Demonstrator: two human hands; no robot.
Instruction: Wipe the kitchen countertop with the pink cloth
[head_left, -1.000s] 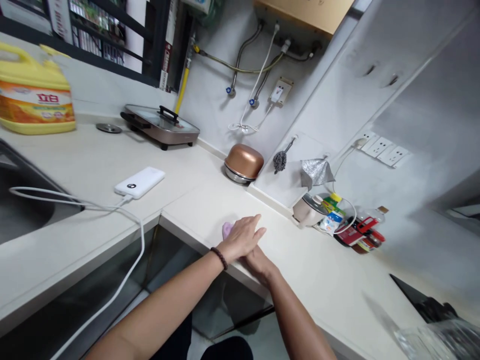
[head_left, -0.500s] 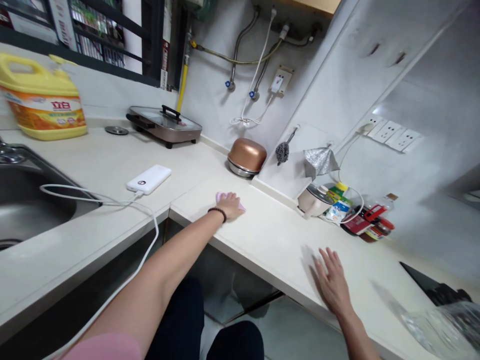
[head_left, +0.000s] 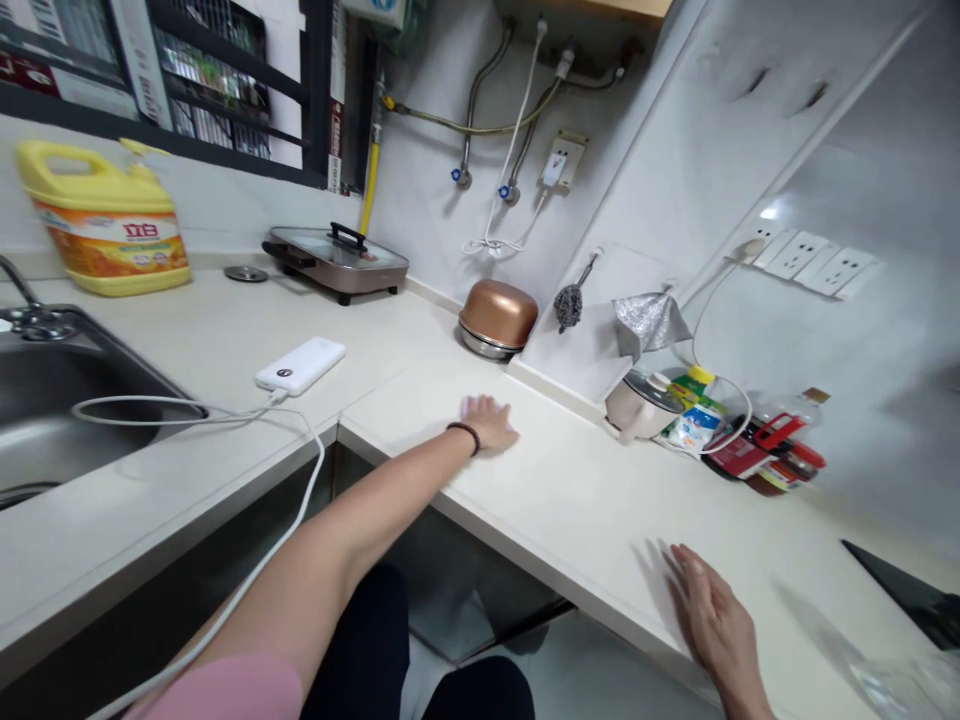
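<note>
Plainly, my left hand (head_left: pixel 491 428) lies palm down on the tabletop (head_left: pixel 570 500), fingers reaching forward and thumb out to the side, over a lilac cloth (head_left: pixel 467 405). Most of the cloth is hidden beneath the hand, with only slivers showing around the fingers, so I cannot tell whether I grip it or just press on it. A dark beaded bracelet (head_left: pixel 466 433) circles that wrist. My right hand (head_left: pixel 716 612) hangs well apart, near the front edge of the tabletop, loosely open with nothing in it.

Beyond my left hand, a copper-coloured bowl (head_left: pixel 499 312) sits upside down on a silvery one, near the wall. Left of the hand lies a white power bank (head_left: pixel 301 367), with the sink (head_left: pixel 142 362) farther left. A lidded electric griddle (head_left: pixel 330 265) and a yellow detergent jug (head_left: pixel 112 225) stand farther back.
</note>
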